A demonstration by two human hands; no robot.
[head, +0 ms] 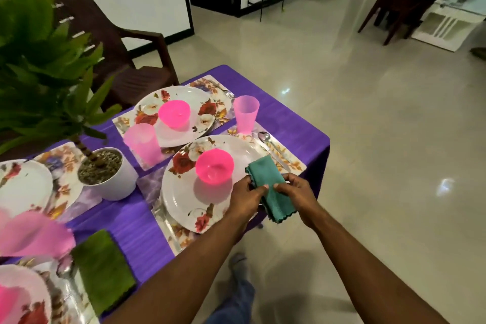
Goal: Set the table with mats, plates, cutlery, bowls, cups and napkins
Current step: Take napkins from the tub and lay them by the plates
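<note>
**Napkin going down at the right-hand place setting**

Teal napkin (pixel 271 188): folded into a long strip, held at centre-right of the frame, over the right rim of the nearest plate (pixel 184 197) and the mat (pixel 286 160) edge by the desk (pixel 289 118) corner. Whether its far end already rests on the mat or hangs just above it cannot be told. Near end droops past the desk edge, scalloped hem showing.

Hands: left hand (pixel 246 198) pinches the napkin's left edge at mid-length, fingers curled on the cloth. Right hand (pixel 295 191) pinches the right edge opposite, thumb on top. Both are gripping the napkin.

Handling judgement: soft, light cloth, no stiffness; it sags wherever unsupported and the fold will likely open if only one edge is held. Best taken at both long edges near the middle, as now, or at the folded end. Not fragile or slippery. The overhanging end may drag it off the desk unless it is laid further in.

Around it: pink bowl (pixel 215 168) sits on the plate, just left of the napkin. Spoon (pixel 268 141) lies on the mat beyond the napkin; pink cup (pixel 246 114) stands beyond that. A second setting sits behind, upper centre. Green napkin (pixel 105 268) lies flat at lower left. Potted plant (pixel 105 173) at left.

Progress judgement: late stage; this setting appears to lack only the napkin.
</note>
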